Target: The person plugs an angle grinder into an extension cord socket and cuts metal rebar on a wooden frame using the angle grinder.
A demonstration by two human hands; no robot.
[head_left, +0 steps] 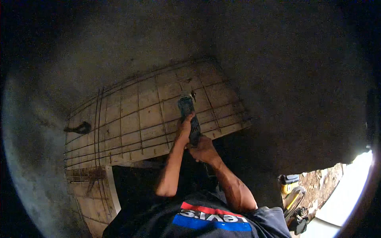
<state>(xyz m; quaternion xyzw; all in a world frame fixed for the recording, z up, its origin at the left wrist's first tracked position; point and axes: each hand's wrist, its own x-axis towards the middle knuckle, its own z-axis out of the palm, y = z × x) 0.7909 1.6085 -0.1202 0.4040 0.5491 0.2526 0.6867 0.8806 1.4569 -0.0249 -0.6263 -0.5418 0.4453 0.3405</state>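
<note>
A teal-and-black power tool, apparently an angle grinder [186, 105], is held out in front of me, its head pointing away. My left hand [185, 125] wraps around the middle of its body. Farther back, my right hand [203, 148] grips the rear end of the tool. Behind the tool spreads a grid of thin steel reinforcing bars [138, 113] over pale wooden boards [148, 111]. The tool's head is close to the bars, but whether it touches them cannot be made out in the dim light.
A dark object [82, 128] lies at the grid's left end. Lower left, more barred boards [93, 205] run downward. Rough grey walls [297, 104] surround the grid. At bottom right, a yellow-and-black tool [288, 188], apparently a tape measure, and a yellow-handled tool [293, 200] lie by bright ground.
</note>
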